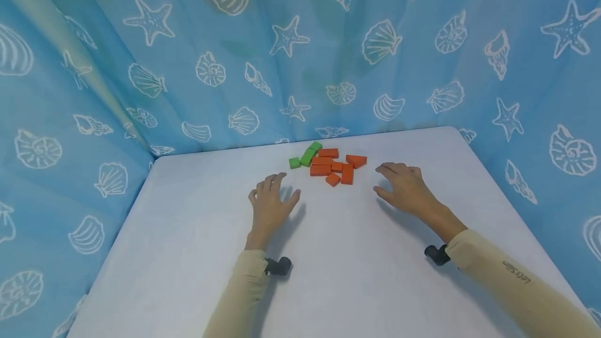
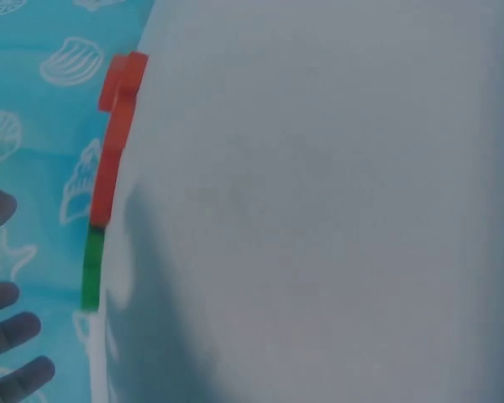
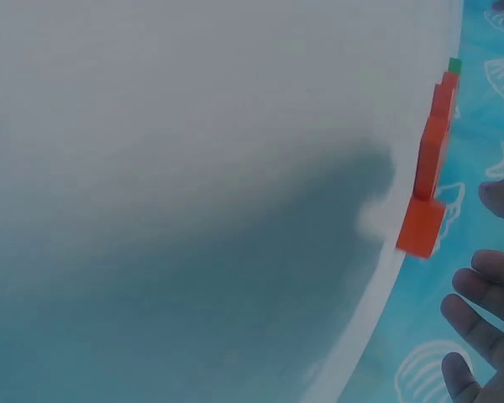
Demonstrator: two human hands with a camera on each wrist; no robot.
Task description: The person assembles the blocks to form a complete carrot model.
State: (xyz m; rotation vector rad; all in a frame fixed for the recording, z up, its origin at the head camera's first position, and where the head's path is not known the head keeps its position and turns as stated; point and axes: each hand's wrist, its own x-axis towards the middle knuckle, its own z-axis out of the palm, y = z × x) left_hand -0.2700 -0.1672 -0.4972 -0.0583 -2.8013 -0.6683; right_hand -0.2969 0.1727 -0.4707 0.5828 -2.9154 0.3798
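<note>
A cluster of orange-red blocks [image 1: 321, 170] lies near the far edge of the white table, with several green blocks [image 1: 308, 157] at its left end. Among the orange ones is a triangular block [image 1: 357, 161] at the right. My left hand [image 1: 271, 207] hovers in front and to the left of the cluster, fingers spread and holding nothing. To the right of the blocks, my right hand [image 1: 405, 188] is held over the table with thumb and fingers apart, also without anything in it. Both wrist views show fingertips at the edge, apart from the blocks.
The white tabletop [image 1: 188, 233] has rounded far corners. A blue curtain [image 1: 263, 56] with white shells and starfish hangs behind it and at both sides. A small black wrist camera [image 1: 279, 266] sits at the left cuff, another wrist camera [image 1: 437, 255] at the right.
</note>
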